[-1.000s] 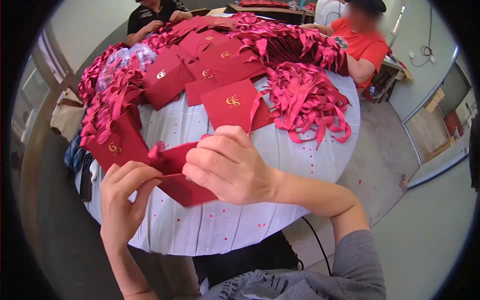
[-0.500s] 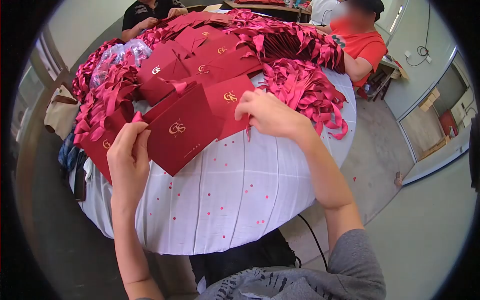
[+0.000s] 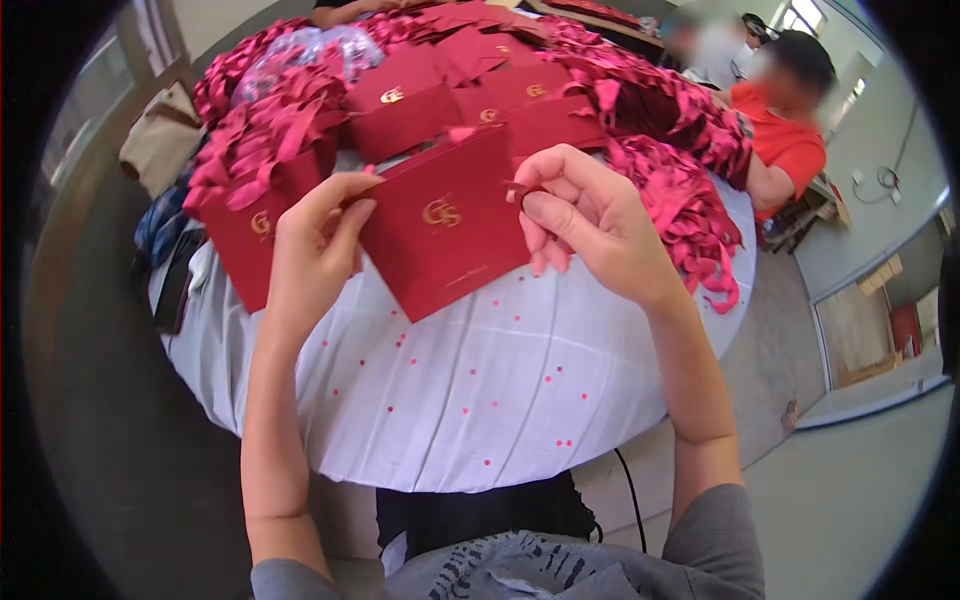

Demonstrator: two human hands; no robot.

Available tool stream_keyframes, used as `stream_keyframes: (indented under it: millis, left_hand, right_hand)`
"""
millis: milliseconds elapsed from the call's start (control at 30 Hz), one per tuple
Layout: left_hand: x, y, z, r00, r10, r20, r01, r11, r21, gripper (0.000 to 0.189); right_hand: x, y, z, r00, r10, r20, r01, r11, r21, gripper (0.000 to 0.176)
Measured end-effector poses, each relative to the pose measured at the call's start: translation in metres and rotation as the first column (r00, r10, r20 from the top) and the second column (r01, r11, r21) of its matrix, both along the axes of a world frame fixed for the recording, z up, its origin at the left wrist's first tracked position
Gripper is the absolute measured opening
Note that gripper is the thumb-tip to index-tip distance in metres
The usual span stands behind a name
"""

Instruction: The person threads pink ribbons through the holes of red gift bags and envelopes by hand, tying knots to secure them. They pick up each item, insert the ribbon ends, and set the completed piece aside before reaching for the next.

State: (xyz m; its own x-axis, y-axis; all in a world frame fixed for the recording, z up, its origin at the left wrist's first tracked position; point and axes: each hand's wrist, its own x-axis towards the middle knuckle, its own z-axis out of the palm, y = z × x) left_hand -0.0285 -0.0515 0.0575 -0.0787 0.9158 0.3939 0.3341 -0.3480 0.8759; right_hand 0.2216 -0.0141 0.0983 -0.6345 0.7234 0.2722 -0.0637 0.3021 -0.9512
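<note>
Round worktop (image 3: 480, 350) under a white cloth, speckled with small red dots (image 3: 560, 442). The far half is crowded, the near half mostly bare cloth.

- Red paper bag (image 3: 440, 235), gold monogram facing up, held flat and tilted over the middle of the worktop, between both hands. Cannot tell whether its lower corner touches the cloth.
- Left hand (image 3: 315, 245): closed on the bag's left edge, fingers curled over the top, thumb beneath.
- Right hand (image 3: 590, 225): thumb and forefinger pinched together at the bag's upper right corner, where a small red ribbon end (image 3: 514, 190) shows. Other fingers bent, just beside the bag's right edge.
- Second bag (image 3: 245, 235) with the same monogram lies just left of the left hand.
- Flat bags (image 3: 400, 100) are overlapped beyond the held one.
- Ribbon heap (image 3: 690, 200) to the right, another ribbon heap (image 3: 255, 130) far left. Clear plastic wrap (image 3: 330, 45) at the far edge.
- Co-worker in an orange shirt (image 3: 790, 150) seated at the far right, arm against the worktop.
</note>
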Motion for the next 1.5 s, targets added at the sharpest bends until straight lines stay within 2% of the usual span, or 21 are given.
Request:
stream_keyframes:
  millis: [33,67,100,167,267,333,500,833,1033,1167,1267,1333,1400,1500]
  left_hand:
    - [-0.005,0.002,-0.004,0.998,-0.047,0.05,0.046,0.999,0.007,0.018]
    - [-0.006,0.002,-0.004,0.994,-0.075,0.082,0.076,0.997,-0.02,0.018]
    - [-0.008,0.002,-0.005,0.988,-0.103,0.117,0.109,0.993,-0.045,0.018]
    - [-0.014,0.003,-0.007,0.984,-0.119,0.133,0.13,0.989,-0.072,0.019]
    - [-0.013,0.001,-0.008,0.951,-0.181,0.249,0.208,0.974,-0.086,0.02]
    - [-0.013,-0.001,-0.005,0.949,-0.193,0.249,0.221,0.971,-0.092,0.021]
    - [-0.015,-0.002,-0.006,0.94,-0.251,0.233,0.283,0.952,-0.114,0.022]
    - [-0.013,-0.003,-0.008,0.929,-0.271,0.251,0.312,0.94,-0.137,0.019]
    - [-0.011,-0.003,-0.008,0.916,-0.284,0.283,0.333,0.933,-0.14,0.017]
    - [-0.012,-0.005,-0.009,0.921,-0.277,0.273,0.327,0.932,-0.158,0.017]
    - [-0.009,-0.006,-0.008,0.923,-0.269,0.276,0.318,0.936,-0.151,0.018]
    - [-0.008,-0.007,-0.008,0.925,-0.262,0.276,0.312,0.937,-0.157,0.018]
    - [-0.004,-0.007,-0.007,0.906,-0.245,0.346,0.303,0.945,-0.124,0.014]
    - [0.0,-0.009,-0.006,0.939,-0.206,0.276,0.238,0.967,-0.089,0.014]
  right_hand:
    - [-0.009,-0.004,0.001,1.0,-0.015,0.022,0.015,1.0,0.002,0.008]
    - [-0.022,-0.008,-0.002,0.993,-0.102,0.059,0.093,0.986,0.141,0.01]
    - [-0.03,-0.007,-0.005,0.994,-0.083,0.064,0.074,0.988,0.133,0.01]
    - [-0.045,-0.003,-0.009,0.969,-0.183,0.166,0.12,0.936,0.332,0.012]
    - [-0.061,0.008,-0.024,0.96,-0.271,0.077,0.208,0.866,0.455,0.015]
    - [-0.068,0.007,-0.029,0.956,-0.285,0.067,0.23,0.872,0.432,0.015]
    - [-0.074,0.005,-0.039,0.929,-0.367,0.053,0.291,0.81,0.51,0.014]
    - [-0.078,-0.007,-0.042,0.876,-0.46,0.143,0.293,0.744,0.601,0.012]
    - [-0.077,-0.006,-0.046,0.848,-0.52,0.104,0.261,0.579,0.772,0.01]
    - [-0.078,-0.008,-0.045,0.836,-0.539,0.099,0.268,0.561,0.783,0.01]
    - [-0.078,-0.008,-0.045,0.826,-0.557,0.09,0.284,0.549,0.786,0.017]
    - [-0.078,-0.009,-0.045,0.828,-0.549,0.109,0.278,0.572,0.772,0.017]
    - [-0.078,-0.01,-0.044,0.832,-0.546,0.102,0.275,0.565,0.778,0.017]
    - [-0.078,-0.011,-0.042,0.834,-0.545,0.086,0.266,0.535,0.802,0.017]
